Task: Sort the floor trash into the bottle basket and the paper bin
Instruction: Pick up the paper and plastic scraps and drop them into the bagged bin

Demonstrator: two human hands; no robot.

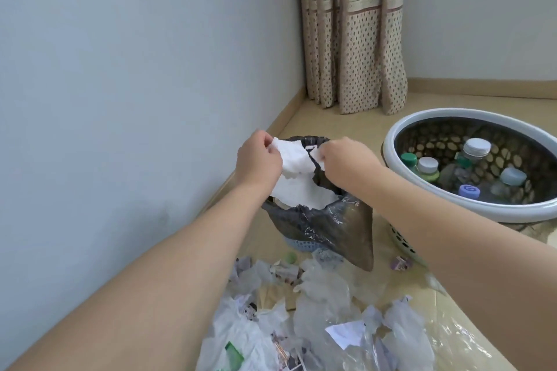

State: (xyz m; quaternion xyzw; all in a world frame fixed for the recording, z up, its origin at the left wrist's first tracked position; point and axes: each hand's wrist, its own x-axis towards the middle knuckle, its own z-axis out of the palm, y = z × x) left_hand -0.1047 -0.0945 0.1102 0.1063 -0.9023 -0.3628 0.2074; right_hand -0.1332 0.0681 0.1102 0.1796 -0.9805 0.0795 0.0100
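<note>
1. A white sheet of paper towel, crumpled and torn along its edges, hangs directly over the mouth of the paper bin, its lower edge dipping to the level of the rim.
2. The left hand pinches the sheet's upper left corner, fingers curled round the paper.
3. The right hand pinches the upper right part of the sheet, its fingers likewise curled onto it, so the paper is stretched between both hands.
4. The paper bin is a small pale blue perforated container lined with a dark plastic bag; the bag's slack hangs down the near side in a long pointed flap.
5. Just to the right of the bin stands the bottle basket, a wide round basket with a white rim and a dark latticed wall.
6. Inside it lie several plastic bottles with white, green and pale blue caps.
7. On the floor in front of the bin, between the two forearms, lies a heap of trash: clear plastic bags, crumpled tissues, scraps of paper and a bit of green packaging.
8. A small purple-and-white wrapper lies apart from the heap, near the basket's base.
9. The bin stands close to a pale grey wall; a patterned curtain hangs in the far corner.
</note>
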